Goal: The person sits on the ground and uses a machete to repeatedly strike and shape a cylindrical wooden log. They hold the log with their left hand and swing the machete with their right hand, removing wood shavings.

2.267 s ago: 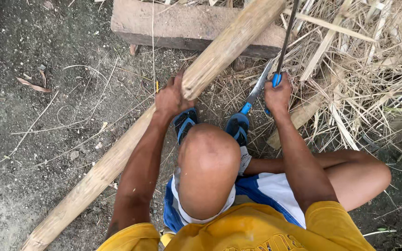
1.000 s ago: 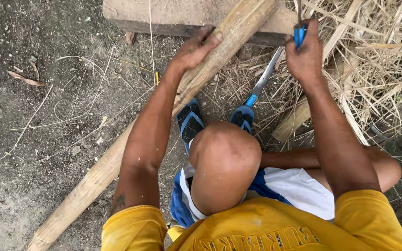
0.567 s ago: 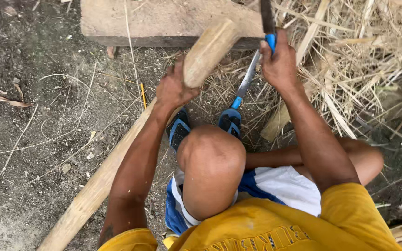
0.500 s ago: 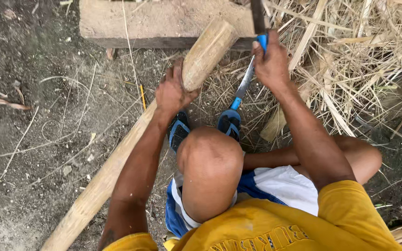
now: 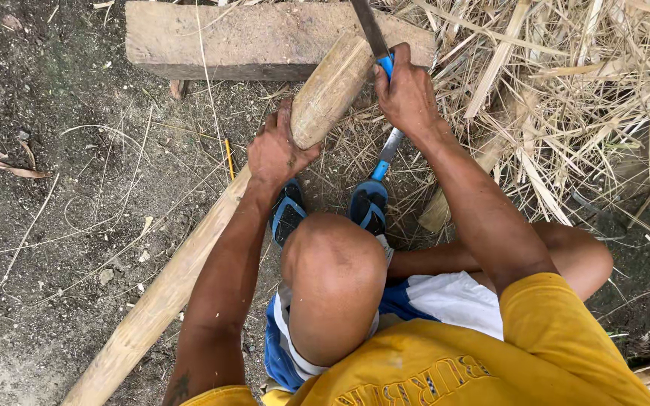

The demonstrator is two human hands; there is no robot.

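Gripping a long bamboo pole (image 5: 212, 233) just below its cut end, the left hand (image 5: 280, 150) is steadying it across a wooden block (image 5: 220, 37). The pole is running diagonally from lower left up to upper right. Just right of that end, the right hand (image 5: 408, 94) is closing around a blue-handled knife (image 5: 374, 34), blade pointing up. Dry straw (image 5: 566, 98) is lying to the right; sandalled feet (image 5: 370, 207) are sitting below.
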